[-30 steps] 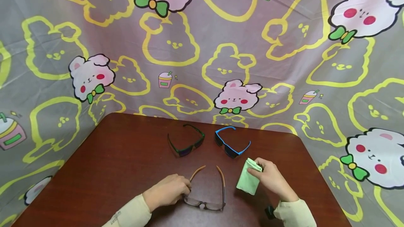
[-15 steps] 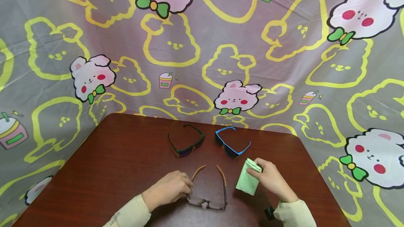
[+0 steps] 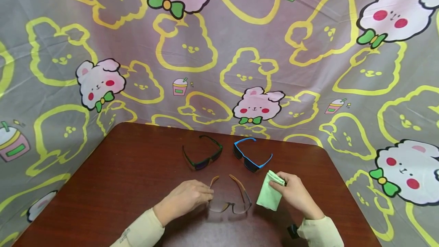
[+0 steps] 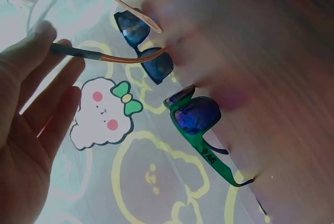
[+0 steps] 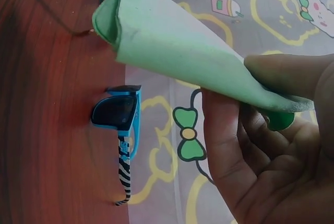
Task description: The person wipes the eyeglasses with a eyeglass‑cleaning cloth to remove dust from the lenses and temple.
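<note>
My left hand [image 3: 186,199] pinches a pair of clear eyeglasses [image 3: 241,186] near one hinge, between thumb and fingers. Their orange-tipped temples are unfolded and point away from me; the front is blurred in the head view. In the left wrist view, the thumb presses the dark part of one temple [image 4: 125,60]. My right hand [image 3: 297,193] grips a folded pale green cloth [image 3: 269,193] by one end, thumb on one side and fingers on the other. The cloth [image 5: 172,41] hangs off to the right of the eyeglasses, apart from them.
Green-framed sunglasses [image 3: 203,164] and blue-framed sunglasses [image 3: 251,165] lie unfolded on the brown table [image 3: 137,163], farther back. A patterned curtain [image 3: 205,60] with rabbit drawings surrounds the table's back and sides. A black strap end [image 3: 292,231] hangs by the right sleeve.
The eyeglasses have shifted slightly right, then away from me, with their front tilting. My left hand has moved a little with them. The right hand and cloth have stayed nearly still.
</note>
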### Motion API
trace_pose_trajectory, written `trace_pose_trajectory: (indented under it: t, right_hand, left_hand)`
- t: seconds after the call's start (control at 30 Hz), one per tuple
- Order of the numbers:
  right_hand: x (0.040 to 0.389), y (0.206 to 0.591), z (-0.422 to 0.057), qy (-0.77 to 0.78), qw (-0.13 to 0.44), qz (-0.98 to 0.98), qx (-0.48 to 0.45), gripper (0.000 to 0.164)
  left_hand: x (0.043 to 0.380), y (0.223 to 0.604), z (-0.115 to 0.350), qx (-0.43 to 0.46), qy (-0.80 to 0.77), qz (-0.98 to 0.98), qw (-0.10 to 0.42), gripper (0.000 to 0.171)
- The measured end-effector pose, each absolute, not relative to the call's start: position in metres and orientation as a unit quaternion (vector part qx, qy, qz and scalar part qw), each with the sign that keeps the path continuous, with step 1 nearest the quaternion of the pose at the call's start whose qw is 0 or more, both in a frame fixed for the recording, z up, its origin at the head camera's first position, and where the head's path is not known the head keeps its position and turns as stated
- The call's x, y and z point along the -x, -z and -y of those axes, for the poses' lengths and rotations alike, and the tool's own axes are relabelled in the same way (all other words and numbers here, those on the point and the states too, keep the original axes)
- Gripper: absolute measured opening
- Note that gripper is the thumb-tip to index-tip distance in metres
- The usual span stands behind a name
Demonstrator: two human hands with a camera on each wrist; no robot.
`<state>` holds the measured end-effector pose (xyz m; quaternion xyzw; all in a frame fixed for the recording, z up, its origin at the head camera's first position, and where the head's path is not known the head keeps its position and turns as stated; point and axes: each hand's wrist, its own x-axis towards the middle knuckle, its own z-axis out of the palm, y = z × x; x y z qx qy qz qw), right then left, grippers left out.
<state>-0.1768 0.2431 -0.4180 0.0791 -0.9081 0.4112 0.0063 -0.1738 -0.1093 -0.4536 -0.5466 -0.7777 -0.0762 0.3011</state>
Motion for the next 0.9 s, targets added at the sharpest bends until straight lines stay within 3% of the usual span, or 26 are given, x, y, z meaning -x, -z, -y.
trace_pose_trajectory:
  t: [0.5, 0.9]
  right_hand:
    - [0.174, 0.415, -0.240, -0.420, 0.057, 0.902, -0.074, 0.013]
    - [0.173, 0.409, -0.232, -0.436, 0.104, 0.890, -0.079, 0.007]
  left_hand:
    - [0.181, 0.439, 0.107, 0.489, 0.197, 0.756, 0.387, 0.012]
    - [0.182, 0.434, 0.103, 0.421, 0.258, 0.768, 0.408, 0.008]
